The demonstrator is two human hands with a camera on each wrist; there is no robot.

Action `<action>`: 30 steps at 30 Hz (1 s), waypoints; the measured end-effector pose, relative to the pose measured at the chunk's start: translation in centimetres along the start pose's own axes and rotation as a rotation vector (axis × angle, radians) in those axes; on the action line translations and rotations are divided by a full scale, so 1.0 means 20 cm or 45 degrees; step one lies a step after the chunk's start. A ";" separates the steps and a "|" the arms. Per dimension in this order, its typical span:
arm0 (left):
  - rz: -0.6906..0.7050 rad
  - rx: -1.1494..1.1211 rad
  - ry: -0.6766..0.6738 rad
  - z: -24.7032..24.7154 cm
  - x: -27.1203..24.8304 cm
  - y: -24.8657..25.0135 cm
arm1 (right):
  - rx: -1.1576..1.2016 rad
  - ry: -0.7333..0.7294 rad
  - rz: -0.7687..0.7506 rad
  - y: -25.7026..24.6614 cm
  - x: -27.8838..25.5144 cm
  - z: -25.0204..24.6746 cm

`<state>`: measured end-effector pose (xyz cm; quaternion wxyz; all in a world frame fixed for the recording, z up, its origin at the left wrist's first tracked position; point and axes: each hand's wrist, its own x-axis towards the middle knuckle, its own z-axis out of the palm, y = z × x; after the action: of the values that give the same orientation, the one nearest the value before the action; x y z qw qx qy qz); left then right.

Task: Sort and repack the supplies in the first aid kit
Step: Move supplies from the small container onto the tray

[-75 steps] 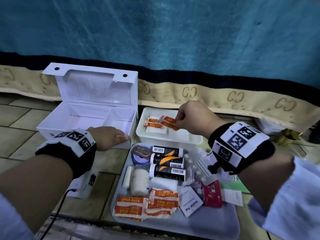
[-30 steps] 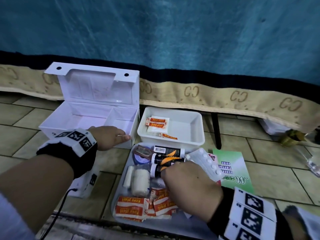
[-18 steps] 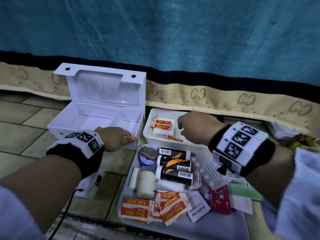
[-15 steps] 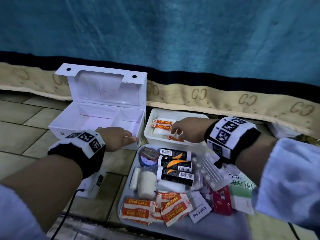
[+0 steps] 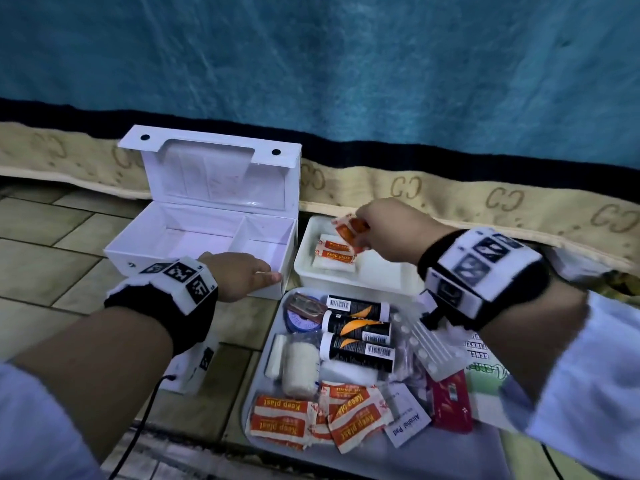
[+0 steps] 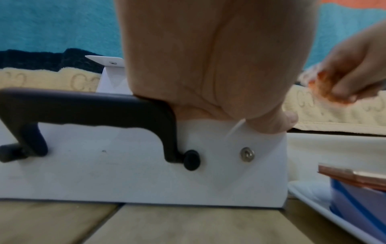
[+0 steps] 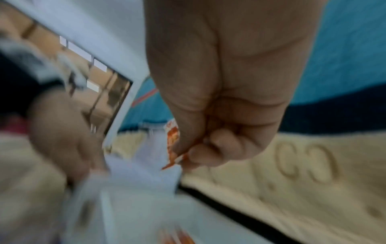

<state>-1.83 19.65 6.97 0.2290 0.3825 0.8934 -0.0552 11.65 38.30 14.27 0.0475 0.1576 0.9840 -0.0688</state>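
Observation:
The white first aid box (image 5: pixel 194 240) stands open on the floor, both compartments bare. My left hand (image 5: pixel 242 275) grips its front wall near the right corner; in the left wrist view the thumb presses the wall of the box (image 6: pixel 125 173) above its black handle (image 6: pixel 83 107). My right hand (image 5: pixel 363 230) hovers over the white tub (image 5: pixel 381 275) and pinches orange plaster packets (image 5: pixel 349 233) between thumb and fingers. The right wrist view, blurred, shows the same packets (image 7: pixel 173 140) in my right hand (image 7: pixel 183 155). More plasters (image 5: pixel 332 254) lie in the tub's left end.
A grey tray (image 5: pixel 485 452) in front holds three black tubes (image 5: pixel 356 327), a bandage roll (image 5: pixel 299 368), loose plaster packets (image 5: pixel 287 417), an alcohol pad (image 5: pixel 407 424), a red packet (image 5: pixel 450 400) and a blister strip (image 5: pixel 426 344). A green leaflet (image 5: pixel 485 372) lies at its right. A blanket edge runs behind.
My right hand went from the tray up into the tub, took hold of the loose plaster packets at its front, and has lifted them above the tub. The left hand stayed on the box.

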 end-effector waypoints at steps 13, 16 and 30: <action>-0.020 -0.022 0.004 0.00 -0.01 0.00 | -0.249 -0.301 -0.253 -0.23 -0.55 0.21; -0.024 -0.026 -0.002 0.00 0.00 0.00 | -0.289 -0.197 -0.254 -0.23 -0.55 0.26; -0.048 -0.027 -0.011 -0.01 -0.03 0.02 | -0.384 -0.023 0.034 -0.10 -0.14 -0.02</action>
<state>-1.34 19.56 7.51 0.2359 0.3630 0.9000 -0.0517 13.73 35.64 15.30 0.0804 0.1612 0.9804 0.0792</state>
